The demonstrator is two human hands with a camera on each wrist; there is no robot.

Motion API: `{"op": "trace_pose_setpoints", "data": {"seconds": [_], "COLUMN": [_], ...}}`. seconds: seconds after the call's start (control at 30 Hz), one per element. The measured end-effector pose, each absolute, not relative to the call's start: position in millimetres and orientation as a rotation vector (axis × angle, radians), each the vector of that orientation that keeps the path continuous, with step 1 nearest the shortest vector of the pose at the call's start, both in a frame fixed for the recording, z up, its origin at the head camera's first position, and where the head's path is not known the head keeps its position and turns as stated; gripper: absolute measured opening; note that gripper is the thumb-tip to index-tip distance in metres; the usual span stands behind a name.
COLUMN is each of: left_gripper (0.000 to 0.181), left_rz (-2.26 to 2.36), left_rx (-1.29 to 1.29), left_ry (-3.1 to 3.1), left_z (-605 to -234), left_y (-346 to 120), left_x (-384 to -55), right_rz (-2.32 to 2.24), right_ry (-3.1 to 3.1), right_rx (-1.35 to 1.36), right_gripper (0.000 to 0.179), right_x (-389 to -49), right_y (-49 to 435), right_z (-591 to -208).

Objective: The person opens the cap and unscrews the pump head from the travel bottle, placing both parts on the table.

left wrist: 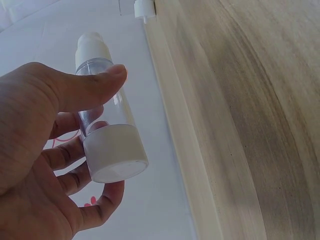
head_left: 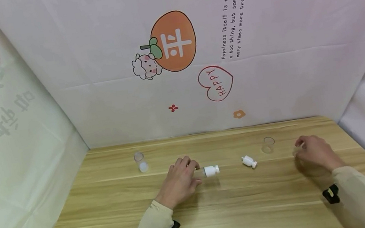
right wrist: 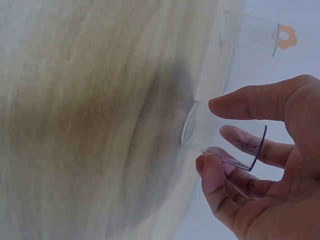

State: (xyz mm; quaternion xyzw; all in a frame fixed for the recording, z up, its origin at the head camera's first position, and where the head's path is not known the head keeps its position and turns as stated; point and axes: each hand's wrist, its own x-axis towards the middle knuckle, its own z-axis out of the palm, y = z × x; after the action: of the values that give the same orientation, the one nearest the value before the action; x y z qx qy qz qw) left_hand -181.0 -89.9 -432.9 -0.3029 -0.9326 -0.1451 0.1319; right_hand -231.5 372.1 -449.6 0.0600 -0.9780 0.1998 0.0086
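Note:
My left hand [head_left: 180,180] holds a clear pump bottle [left wrist: 116,152] around its body, thumb on one side and fingers on the other. The bottle has a white base and a white pump top, which points right in the head view. Over at the right, my right hand [head_left: 315,152] pinches a clear cylindrical cap [right wrist: 200,125] between thumb and fingers, low over the table. Whether the cap touches the wood I cannot tell. Between the hands lies a loose white pump head [head_left: 249,161], on its side.
Another clear cap [head_left: 268,145] stands left of my right hand. At the back left is a clear bottle body [head_left: 141,162] with a white part inside its lower end. White printed cloth [head_left: 125,115] rises behind the wooden table [head_left: 241,216] and along both sides.

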Motion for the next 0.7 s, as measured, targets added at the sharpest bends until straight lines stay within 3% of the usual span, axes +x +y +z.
{"op": "trace_pose_setpoints", "data": {"seconds": [0.7], "left_gripper": [0.033], "left_rz": [-0.416], "left_rx": [-0.871], "left_ry": [-2.720], "left_z": [-429.3], "left_y": [-90.3], "left_x": [-179.7], "right_rz": [0.578], "right_ry": [-3.131], "right_rx": [0.213], "right_gripper": [0.032], "right_x": [-234.6], "right_y": [376.4], "right_z": [-441.4]}}
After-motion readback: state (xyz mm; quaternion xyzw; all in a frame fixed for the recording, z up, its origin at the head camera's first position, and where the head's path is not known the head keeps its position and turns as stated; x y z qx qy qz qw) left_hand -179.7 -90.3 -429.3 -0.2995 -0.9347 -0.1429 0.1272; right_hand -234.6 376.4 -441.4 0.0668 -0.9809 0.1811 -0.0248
